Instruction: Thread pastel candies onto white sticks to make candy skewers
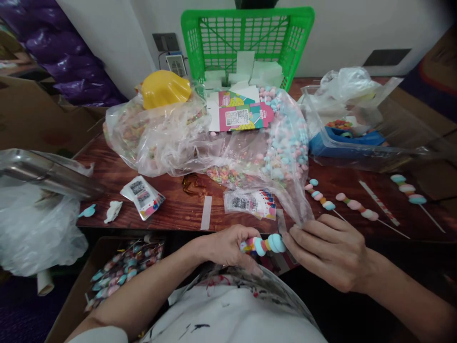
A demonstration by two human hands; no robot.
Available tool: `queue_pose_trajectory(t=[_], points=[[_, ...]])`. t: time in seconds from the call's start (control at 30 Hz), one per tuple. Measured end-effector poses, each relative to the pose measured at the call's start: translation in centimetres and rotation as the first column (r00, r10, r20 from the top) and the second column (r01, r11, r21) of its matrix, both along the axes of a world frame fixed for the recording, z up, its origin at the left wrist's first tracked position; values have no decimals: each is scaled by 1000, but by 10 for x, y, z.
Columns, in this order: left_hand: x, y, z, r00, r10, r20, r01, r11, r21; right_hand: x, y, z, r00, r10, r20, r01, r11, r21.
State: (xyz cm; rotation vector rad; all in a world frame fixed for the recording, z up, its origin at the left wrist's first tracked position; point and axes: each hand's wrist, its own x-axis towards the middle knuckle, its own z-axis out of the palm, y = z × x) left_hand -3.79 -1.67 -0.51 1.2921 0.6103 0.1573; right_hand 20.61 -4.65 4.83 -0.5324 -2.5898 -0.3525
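Observation:
In my left hand (235,247) is a candy skewer with blue marshmallows (275,243) and small coloured rings; its fingers are closed round the near end. My right hand (326,250) is at the skewer's far end, fingers pinched together on clear plastic film (282,223). Whether this film is a small wrapper or part of the big bag, I cannot tell. The large clear bag (289,147) of pink and blue marshmallows reaches down to my right hand. Beyond my left hand lies a fan of printed clear sleeves (246,202).
Finished-looking marshmallow skewers (357,207) lie right, beside a striped strip (380,202). Behind are a green crate (246,16), printed boxes (243,114), a yellow bowl (166,89) and a clear bin (357,155). A carton (67,297) of wrapped skewers sits low left; printed cards (143,196) lie left.

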Motion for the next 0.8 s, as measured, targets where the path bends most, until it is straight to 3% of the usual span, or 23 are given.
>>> queue_pose_trajectory(t=[0.1, 0.2, 0.33, 0.47, 0.63, 0.73, 0.8], points=[[4, -2, -2, 998, 65, -9, -64, 992, 106, -10, 1, -3, 999, -35, -7, 34, 993, -116], [6, -5, 4, 978, 205, -34, -185, 933, 310, -14, 5, -5, 991, -135, 9, 134, 969, -209], [-4, -4, 18, 959, 285, 4, -246, 823, 512, -10, 5, -9, 971, -212, -106, 198, 971, -132], [-27, 16, 33, 978, 204, -37, -146, 807, 572, -6, -3, -17, 935, -253, -250, 255, 967, -26], [-36, 38, 34, 988, -22, -150, 83, 907, 413, -3, -9, -28, 931, -264, -252, 286, 957, 53], [-26, 31, 22, 989, 60, -132, 0, 910, 415, 0, -8, -33, 916, -303, -263, 336, 937, 92], [-19, 23, 12, 970, 210, -123, -111, 831, 545, 1, -6, -35, 893, -345, -290, 383, 920, 83]])
